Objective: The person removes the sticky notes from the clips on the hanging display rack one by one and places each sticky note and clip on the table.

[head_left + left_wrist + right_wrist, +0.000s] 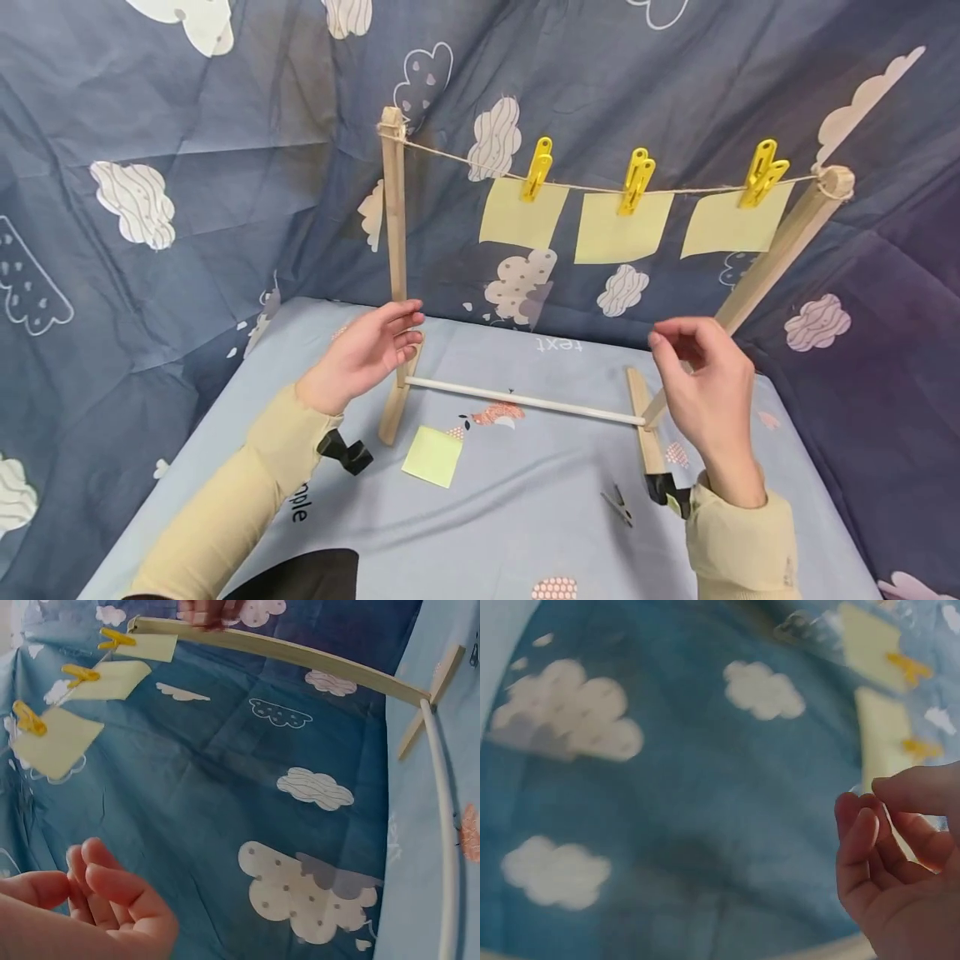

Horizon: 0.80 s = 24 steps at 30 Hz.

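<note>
My left hand (pixel 367 354) hovers near the left wooden post (pixel 395 225), its fingers loosely bent with nothing in them. By the right post (pixel 772 250), my right hand (pixel 708 383) is raised, fingers loosely curled and thumb tip close to the fingertips. No object shows in it, in the head view or the right wrist view. A string (pixel 442 152) runs between the post tops. From it hang several things: a left yellow note (pixel 517 218), a middle note (pixel 622 229) and a right note (pixel 731 223), each under a yellow clothespin (pixel 636 183).
A pad of yellow sticky notes (pixel 432 457) lies on the pale blue cloth (pixel 510 517). At right lies a grey clothespin (pixel 618 508). A white rod (pixel 525 402) joins the post bases low down. Dark cloud-patterned fabric (pixel 247 158) hangs behind.
</note>
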Motion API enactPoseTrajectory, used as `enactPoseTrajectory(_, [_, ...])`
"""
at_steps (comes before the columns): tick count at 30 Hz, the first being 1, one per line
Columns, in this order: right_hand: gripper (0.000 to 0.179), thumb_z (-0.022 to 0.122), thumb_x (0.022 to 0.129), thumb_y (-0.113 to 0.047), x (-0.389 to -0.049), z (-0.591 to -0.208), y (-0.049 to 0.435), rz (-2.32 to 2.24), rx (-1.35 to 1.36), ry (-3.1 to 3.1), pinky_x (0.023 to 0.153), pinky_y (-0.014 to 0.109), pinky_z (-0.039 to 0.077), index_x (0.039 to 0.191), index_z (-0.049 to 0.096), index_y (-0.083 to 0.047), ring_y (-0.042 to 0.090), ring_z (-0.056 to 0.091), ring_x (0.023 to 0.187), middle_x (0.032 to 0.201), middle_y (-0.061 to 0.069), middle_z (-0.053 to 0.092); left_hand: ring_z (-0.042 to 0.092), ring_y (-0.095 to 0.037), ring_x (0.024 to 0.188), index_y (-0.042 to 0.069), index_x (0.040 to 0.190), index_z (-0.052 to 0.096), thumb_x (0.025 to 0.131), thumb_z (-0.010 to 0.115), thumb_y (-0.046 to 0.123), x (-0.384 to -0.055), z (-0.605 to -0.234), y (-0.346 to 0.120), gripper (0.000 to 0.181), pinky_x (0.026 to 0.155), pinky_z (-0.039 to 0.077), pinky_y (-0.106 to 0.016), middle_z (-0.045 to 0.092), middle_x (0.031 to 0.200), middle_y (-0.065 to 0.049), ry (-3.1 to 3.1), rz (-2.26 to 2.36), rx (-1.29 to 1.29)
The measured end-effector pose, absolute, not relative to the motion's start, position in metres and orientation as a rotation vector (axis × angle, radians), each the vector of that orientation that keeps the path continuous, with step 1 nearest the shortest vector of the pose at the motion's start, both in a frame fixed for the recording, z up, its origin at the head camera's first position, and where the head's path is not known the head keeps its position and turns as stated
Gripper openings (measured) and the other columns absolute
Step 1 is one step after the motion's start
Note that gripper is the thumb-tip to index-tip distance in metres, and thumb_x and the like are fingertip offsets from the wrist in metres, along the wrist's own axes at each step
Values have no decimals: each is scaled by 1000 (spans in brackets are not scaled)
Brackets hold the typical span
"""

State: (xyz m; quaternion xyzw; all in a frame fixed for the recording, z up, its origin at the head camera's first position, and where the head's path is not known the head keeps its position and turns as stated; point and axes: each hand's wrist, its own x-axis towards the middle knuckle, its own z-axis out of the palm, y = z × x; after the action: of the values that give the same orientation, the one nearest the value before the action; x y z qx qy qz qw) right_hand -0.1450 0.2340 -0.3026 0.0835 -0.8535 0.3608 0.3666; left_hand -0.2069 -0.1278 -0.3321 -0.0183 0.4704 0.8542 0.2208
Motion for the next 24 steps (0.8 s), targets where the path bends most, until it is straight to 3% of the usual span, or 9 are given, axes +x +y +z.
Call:
enactPoseTrajectory(3, [12,66,86,0,-148,-283,220,992,343,-2125,75,8,45,98,68,1,-7,57,80,93,8,65,49,-14,81,17,104,58,102,45,21,-206,-326,-119,13,69,42,-20,56,101,4,1302,2368,-49])
enactPoseTrajectory(10, [23,64,85,8,-157,-247,193,1250,521,-1977,79,15,51,108,66,5,9,65,92,103,9,63,53,-13,84,13,122,49,100,46,14,-205,-314,-100,22,69,43,-19,54,117,1,1308,2376,-48])
enactPoseTrajectory(15, [25,63,85,9,-164,-228,173,1311,617,-1930,82,18,52,109,65,3,16,65,99,107,4,63,56,-14,86,14,118,55,99,48,12,-207,-305,-89,21,70,41,-20,58,115,1,1345,2405,10])
enactPoseTrajectory(21, [28,62,87,6,-176,-206,147,1310,665,-1943,83,19,52,114,61,7,19,60,107,110,-13,57,58,-14,86,12,122,54,98,51,11,-215,-294,-69,25,70,41,-22,57,116,-1,1427,2423,142])
enactPoseTrajectory(24, [30,62,87,4,-182,-198,137,1315,655,-1955,84,20,51,117,60,6,16,59,109,111,-10,56,59,-15,85,9,128,51,97,50,10,-220,-288,-60,30,71,41,-23,55,116,-2,1457,2444,191])
